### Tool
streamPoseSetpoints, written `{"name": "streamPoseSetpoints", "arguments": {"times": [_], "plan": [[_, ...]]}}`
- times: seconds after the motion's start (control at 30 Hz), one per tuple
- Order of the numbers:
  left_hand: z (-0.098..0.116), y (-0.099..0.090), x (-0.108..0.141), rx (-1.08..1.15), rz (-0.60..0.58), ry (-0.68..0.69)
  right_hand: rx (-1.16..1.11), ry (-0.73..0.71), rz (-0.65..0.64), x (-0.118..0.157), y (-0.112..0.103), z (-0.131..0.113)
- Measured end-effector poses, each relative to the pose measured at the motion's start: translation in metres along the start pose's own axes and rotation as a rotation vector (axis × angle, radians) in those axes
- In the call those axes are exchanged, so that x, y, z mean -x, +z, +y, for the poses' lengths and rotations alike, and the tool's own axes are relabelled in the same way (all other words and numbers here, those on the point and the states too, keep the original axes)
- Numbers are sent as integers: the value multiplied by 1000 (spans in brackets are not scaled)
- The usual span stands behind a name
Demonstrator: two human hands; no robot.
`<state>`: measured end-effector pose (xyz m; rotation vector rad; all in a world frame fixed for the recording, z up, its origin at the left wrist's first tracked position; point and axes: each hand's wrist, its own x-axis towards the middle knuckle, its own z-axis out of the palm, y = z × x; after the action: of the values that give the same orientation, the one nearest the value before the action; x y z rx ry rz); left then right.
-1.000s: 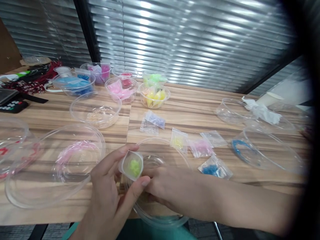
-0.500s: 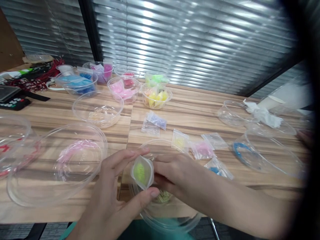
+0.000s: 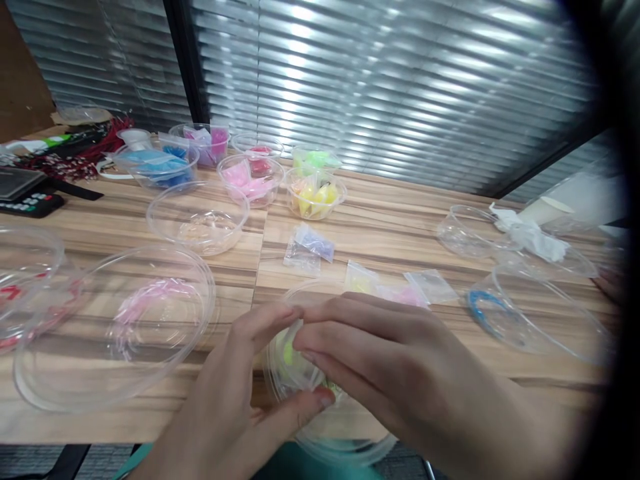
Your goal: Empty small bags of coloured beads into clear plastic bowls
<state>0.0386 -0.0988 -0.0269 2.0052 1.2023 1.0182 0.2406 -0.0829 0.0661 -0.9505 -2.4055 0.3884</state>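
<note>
In the head view, my left hand [image 3: 245,387] curves around a small clear zip bag [image 3: 291,352] with yellow-green bits inside, its thumb below and its fingers above. My right hand [image 3: 370,340] is closed, fingertips at the bag's mouth and covering part of it. Whatever lies between those fingertips is hidden. Both hands are over a large round clear tub [image 3: 350,450] at the table's front edge. Past my right hand lie a small bag with yellow contents [image 3: 361,279], a partly covered pink one [image 3: 407,295] and a clear bag [image 3: 431,287].
To the left stand a tub with pink strips [image 3: 213,287] and one with red pieces [image 3: 60,250]. Smaller tubs with coloured pieces, including a yellow one [image 3: 316,200], line the back. A tub with blue strips [image 3: 500,267] and crumpled tissue [image 3: 540,240] are at right.
My right hand has come up and left over the mouth of the bag, hiding much of it and the blue bag on the table. My left hand has shifted slightly right.
</note>
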Motion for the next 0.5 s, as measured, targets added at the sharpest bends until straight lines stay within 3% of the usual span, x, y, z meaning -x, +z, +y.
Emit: {"name": "streamPoseSetpoints", "arguments": {"times": [0.2,0.3,0.5], "plan": [[9,-3,-7,1,-12,7,209,-35,-228,-2,-2,-4],[11,-5,-9,48,-4,-20,186,-67,-207,-1,-2,-5],[14,-8,-13,85,-113,-101,144,-50,-117,-1,-2,-9]]}}
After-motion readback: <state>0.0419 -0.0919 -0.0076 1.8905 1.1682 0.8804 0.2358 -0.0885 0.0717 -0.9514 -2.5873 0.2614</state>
